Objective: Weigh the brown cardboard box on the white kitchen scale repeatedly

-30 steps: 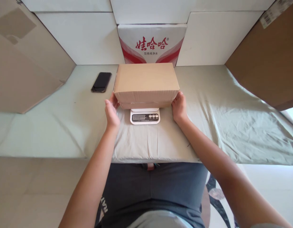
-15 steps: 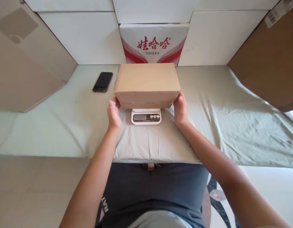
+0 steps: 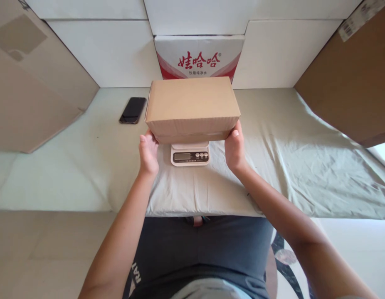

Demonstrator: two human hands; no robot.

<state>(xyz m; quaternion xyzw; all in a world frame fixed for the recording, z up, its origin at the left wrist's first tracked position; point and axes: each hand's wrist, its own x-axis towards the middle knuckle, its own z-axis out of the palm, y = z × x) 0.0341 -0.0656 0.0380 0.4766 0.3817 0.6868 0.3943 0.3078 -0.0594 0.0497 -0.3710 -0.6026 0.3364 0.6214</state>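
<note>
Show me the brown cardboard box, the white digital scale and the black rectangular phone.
Brown cardboard box point(image 3: 193, 104), head view: on its top face.
White digital scale point(image 3: 193, 156), head view: on its black front panel.
Black rectangular phone point(image 3: 133, 109), head view: on its dark screen.

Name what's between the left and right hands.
Head view: the brown box, held by the left hand and right hand, with the white scale beneath.

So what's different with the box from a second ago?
The cardboard box has risen a little and tipped, its right end slightly higher. The left grip and right grip were already on it. The scale and phone stayed put.
</note>
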